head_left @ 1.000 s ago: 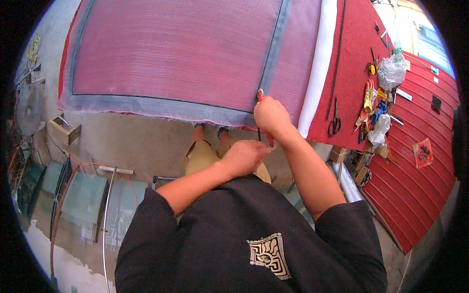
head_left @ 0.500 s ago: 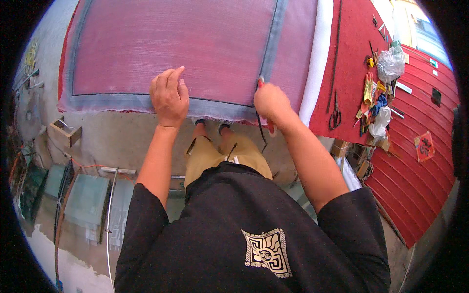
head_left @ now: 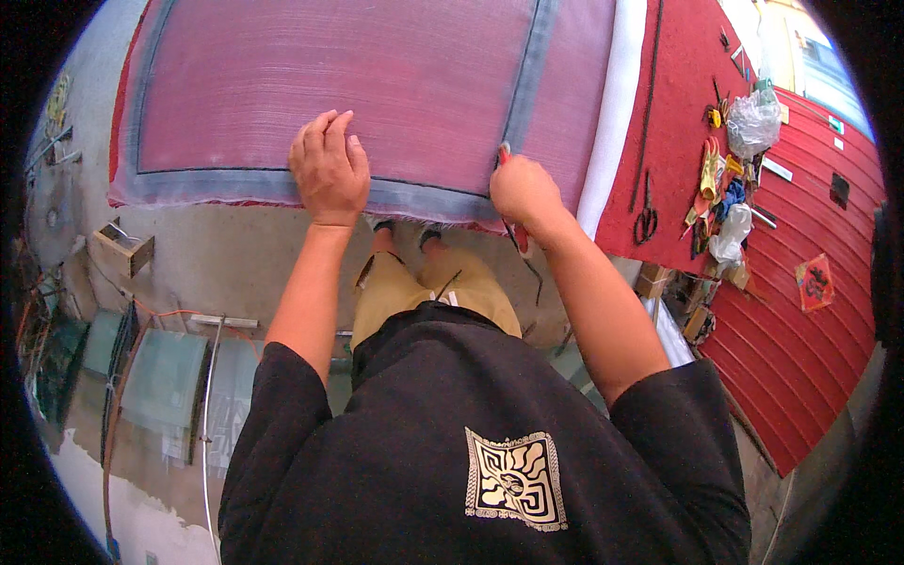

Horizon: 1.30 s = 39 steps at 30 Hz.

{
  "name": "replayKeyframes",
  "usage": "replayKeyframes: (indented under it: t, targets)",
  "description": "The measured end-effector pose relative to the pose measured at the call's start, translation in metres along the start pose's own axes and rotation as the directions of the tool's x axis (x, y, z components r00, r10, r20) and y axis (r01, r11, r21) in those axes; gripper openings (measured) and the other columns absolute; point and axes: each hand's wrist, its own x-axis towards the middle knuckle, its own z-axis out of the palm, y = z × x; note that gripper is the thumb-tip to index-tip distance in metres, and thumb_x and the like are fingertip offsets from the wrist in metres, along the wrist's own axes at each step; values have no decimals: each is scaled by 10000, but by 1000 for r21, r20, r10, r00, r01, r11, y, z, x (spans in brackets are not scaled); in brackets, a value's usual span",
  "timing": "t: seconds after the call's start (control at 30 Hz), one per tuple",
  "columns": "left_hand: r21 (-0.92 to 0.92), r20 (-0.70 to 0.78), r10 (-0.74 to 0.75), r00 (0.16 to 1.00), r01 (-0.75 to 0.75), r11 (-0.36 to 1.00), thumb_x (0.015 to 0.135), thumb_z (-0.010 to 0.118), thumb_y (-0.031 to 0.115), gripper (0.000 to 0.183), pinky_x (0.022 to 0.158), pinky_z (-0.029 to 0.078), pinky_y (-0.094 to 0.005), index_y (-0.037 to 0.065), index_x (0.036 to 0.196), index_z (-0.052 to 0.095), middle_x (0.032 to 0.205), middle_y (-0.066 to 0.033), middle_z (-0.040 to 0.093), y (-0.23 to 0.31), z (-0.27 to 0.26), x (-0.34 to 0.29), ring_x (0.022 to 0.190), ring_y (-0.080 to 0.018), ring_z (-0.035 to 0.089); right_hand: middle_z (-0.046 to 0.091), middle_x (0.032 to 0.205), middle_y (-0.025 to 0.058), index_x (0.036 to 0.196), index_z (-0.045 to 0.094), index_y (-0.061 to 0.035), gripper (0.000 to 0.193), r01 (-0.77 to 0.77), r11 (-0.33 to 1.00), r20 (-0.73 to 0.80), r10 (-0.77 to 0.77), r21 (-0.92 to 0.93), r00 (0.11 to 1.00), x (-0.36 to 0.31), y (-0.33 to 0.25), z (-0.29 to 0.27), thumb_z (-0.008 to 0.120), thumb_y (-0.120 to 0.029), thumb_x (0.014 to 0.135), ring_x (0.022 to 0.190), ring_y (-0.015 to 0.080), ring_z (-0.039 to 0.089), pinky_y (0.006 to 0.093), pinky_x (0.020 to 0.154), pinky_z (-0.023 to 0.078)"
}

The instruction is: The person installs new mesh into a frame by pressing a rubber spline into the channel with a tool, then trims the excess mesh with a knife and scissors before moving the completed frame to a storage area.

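White mesh (head_left: 358, 85) is stretched over a grey window screen frame (head_left: 414, 199) on a red-covered table, and a thin black cord runs along the frame. My left hand (head_left: 330, 174) rests over the near frame bar and mesh, fingers stretched out, holding nothing. At the near right corner of the frame, my right hand (head_left: 529, 196) is closed around a red-handled spline roller (head_left: 506, 153). Its rounded grey tip touches the right frame bar, and the handle's lower end shows below my fist. A loose tail of black cord (head_left: 537, 278) hangs under that hand, over the table edge.
Scissors (head_left: 646, 224) and a long dark rod lie on the red table (head_left: 626, 188), right of a white mesh roll (head_left: 610, 122). Gloves (head_left: 708, 174), plastic bags (head_left: 753, 124) and tools crowd its right edge. A wooden box (head_left: 122, 250) and glass panes (head_left: 162, 381) stand at left.
My left hand has shifted slightly, its fingers higher on the mesh. The right hand and roller stay at the corner. The hanging cord's end has swung right and lower.
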Motion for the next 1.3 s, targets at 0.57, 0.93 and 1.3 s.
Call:
replayKeyframes:
  t: [0.57, 0.93, 1.3]
  targets:
    - [64, 0, -14, 1000, 14, 998, 965, 674, 194, 366, 1162, 430, -530, 156, 1326, 715, 1412, -94, 619, 0, 1, -1, 1340, -355, 564, 754, 1187, 320, 1153, 758, 46, 359, -127, 965, 10, 128, 230, 992, -47, -12, 31, 557, -209, 1000, 1140, 468, 738, 560, 994, 576]
    - [45, -12, 14, 1000, -13, 999, 962, 672, 190, 371, 1145, 438, -521, 139, 1328, 708, 1415, -96, 612, 0, 3, 1, 1337, -356, 566, 811, 905, 209, 1071, 794, 50, 332, -63, 998, -9, 63, 9, 998, 68, 4, -96, 524, -119, 977, 847, 363, 817, 496, 766, 646]
    - [59, -7, -16, 1000, 16, 998, 963, 671, 192, 378, 1172, 423, -534, 148, 1338, 696, 1426, -101, 613, -1, 1, -1, 1345, -362, 563, 755, 1190, 315, 1129, 765, 68, 384, -88, 989, -27, 91, 119, 995, -48, -9, 30, 520, -200, 1006, 1119, 457, 748, 546, 968, 594]
